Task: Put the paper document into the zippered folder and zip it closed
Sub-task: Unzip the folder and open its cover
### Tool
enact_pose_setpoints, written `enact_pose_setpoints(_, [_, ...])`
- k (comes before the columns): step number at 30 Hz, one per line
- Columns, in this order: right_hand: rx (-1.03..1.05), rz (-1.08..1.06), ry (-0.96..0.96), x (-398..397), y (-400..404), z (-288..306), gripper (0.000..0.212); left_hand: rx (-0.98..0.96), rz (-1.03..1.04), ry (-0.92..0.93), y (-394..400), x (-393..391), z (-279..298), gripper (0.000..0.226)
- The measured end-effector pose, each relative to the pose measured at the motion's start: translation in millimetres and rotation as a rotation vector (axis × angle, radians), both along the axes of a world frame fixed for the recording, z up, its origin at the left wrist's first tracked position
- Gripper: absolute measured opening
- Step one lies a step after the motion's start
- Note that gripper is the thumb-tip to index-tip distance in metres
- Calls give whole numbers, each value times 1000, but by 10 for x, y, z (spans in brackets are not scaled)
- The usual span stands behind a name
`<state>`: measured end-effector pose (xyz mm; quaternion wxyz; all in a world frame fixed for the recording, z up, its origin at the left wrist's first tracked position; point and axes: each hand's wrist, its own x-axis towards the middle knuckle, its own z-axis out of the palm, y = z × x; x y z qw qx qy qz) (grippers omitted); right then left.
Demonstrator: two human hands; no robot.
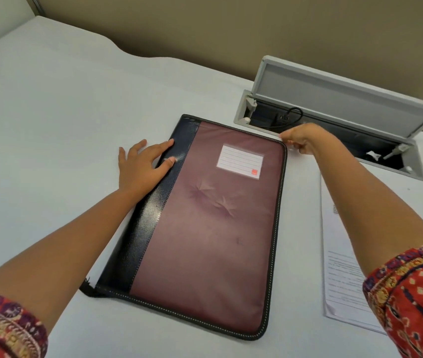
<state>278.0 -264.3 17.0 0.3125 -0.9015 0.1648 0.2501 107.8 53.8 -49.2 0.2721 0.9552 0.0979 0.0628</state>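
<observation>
A maroon zippered folder (205,223) with a black spine and a white label lies flat and closed on the white table. My left hand (142,166) rests flat with spread fingers on the black spine near its far end. At the folder's far right corner my right hand (302,140) has its fingers pinched together at the zipper track; the zipper pull itself is hidden inside them. The paper document (342,267), a printed white sheet, lies on the table to the right of the folder, partly under my right forearm.
An open cable hatch (334,120) with a raised grey lid and a black cord sits in the table just behind my right hand. A beige wall runs along the table's far edge. White table surface (50,125) stretches to the left.
</observation>
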Motion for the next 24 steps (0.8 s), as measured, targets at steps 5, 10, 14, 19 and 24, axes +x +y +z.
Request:
enact_pose_setpoints(5, [107,80,-227,-254,-206,-35,10,-25,12,-7,-7,-9,2,41])
enact_pose_setpoints(10, [84,263,-362,-522,-303,-141,27,25,-4,-61,-55,-35,135,42])
enact_pose_setpoints(14, [32,219,-477,-586,-282,-239,24,-40,-131,-80,-402,-345,370,43])
enact_pose_setpoints(19, [35,104,-556,-587,-227,-333,18,215,-776,244,-773,-1308,331,81])
enact_pose_setpoints(24, [31,77,-599,-632,-199,-344,16,554,-935,160,-821,-1620,390,100])
